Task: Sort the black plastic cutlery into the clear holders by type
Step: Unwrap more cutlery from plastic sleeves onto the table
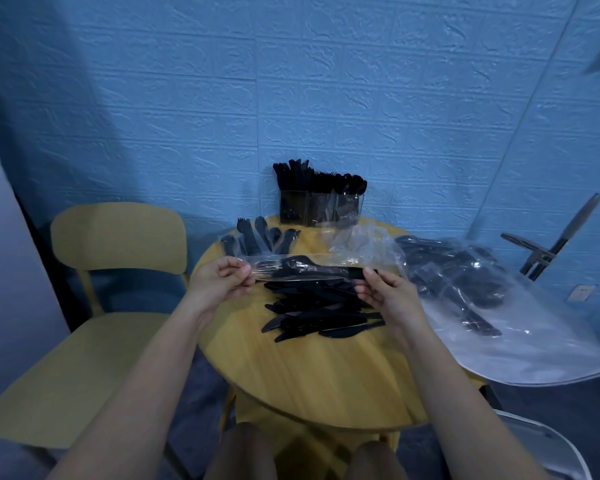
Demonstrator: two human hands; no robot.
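Note:
Both hands hold a clear plastic sleeve of black cutlery (305, 270) level above the round wooden table (326, 368). My left hand (222, 278) pinches the sleeve's left end, and my right hand (381, 289) grips its right end. Just beneath lies a pile of loose black knives (319, 313). More wrapped cutlery sets (260, 239) lie at the table's far left. Three clear holders (321, 206) stand at the far edge against the wall, filled with upright black knives, forks and spoons.
A large clear bag with more black cutlery (465, 282) drapes over the table's right side. Crumpled empty wrappers (357, 244) lie before the holders. A yellow chair (94, 306) stands to the left, a folded metal stand (551, 240) far right.

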